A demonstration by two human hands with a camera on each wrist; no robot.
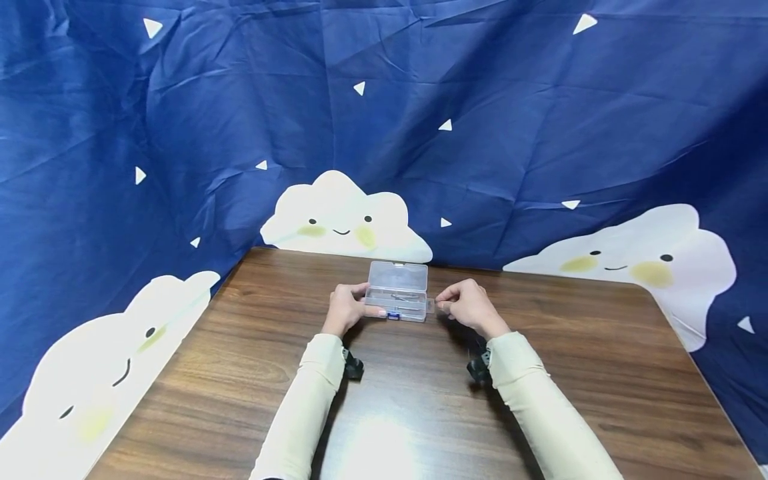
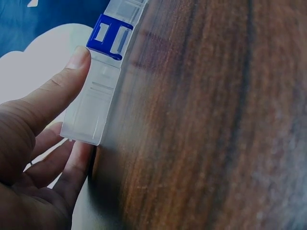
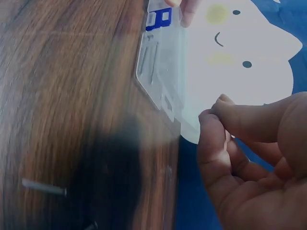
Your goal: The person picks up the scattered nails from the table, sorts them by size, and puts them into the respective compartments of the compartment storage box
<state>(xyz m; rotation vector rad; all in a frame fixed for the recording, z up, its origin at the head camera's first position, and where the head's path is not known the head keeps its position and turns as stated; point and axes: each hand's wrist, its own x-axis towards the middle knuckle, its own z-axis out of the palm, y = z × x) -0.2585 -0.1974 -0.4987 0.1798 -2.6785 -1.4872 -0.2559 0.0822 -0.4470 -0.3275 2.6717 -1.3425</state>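
Note:
A small clear plastic box (image 1: 396, 303) with its lid (image 1: 399, 277) standing up lies near the table's far edge; thin metal pieces (image 1: 405, 298) show inside it. My left hand (image 1: 348, 308) holds the box's left end. In the left wrist view the thumb (image 2: 62, 86) presses the front beside the blue latch (image 2: 110, 36), while other fingers (image 2: 72, 172) curl at the box's end. My right hand (image 1: 468, 305) is near the box's other end, beside a clear tab (image 1: 430, 305) sticking out there. Its thumb and forefinger tips meet, with nothing visible between them.
Brown wood-grain table (image 1: 270, 353) spreads around the hands and box. Behind it hangs a blue cloth (image 1: 384, 133) printed with clouds and white triangles. A short pale rod (image 3: 44, 187) shows against the table in the right wrist view.

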